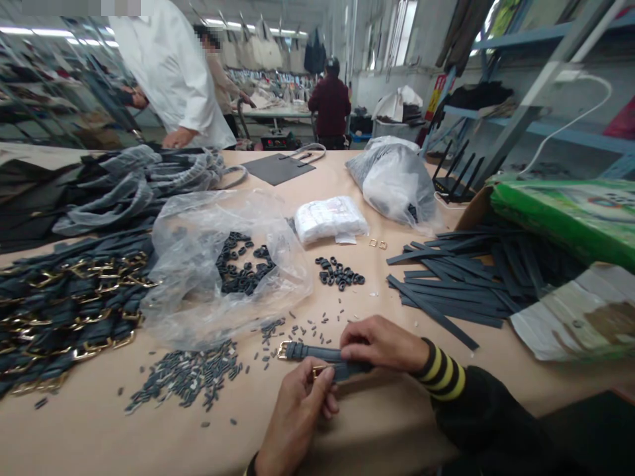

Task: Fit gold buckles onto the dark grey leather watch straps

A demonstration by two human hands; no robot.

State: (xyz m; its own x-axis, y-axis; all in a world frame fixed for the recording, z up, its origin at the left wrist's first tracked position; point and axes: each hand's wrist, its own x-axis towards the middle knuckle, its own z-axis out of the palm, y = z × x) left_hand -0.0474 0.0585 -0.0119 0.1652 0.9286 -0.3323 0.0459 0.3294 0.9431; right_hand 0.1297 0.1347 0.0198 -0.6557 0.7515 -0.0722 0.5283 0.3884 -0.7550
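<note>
My left hand (305, 396) pinches the gold buckle (317, 372) at the end of a dark strap, low in the middle of the view. Fingers of my right hand (380, 344) are closed on the dark straps just to the right. A second dark strap (315, 352) with a gold buckle (283, 350) lies behind the held one, its right end under my right hand. Small dark pieces (191, 377) are heaped on the table to the left, and dark loops (341, 274) lie in a pile beyond my hands.
Buckled straps (74, 311) cover the left side. An open plastic bag (183, 264) holds dark loops. Loose strips (456, 284) lie at right beside a green box (560, 211). A white packet (330, 219) and a full bag (391, 182) stand farther back. People are beyond the table.
</note>
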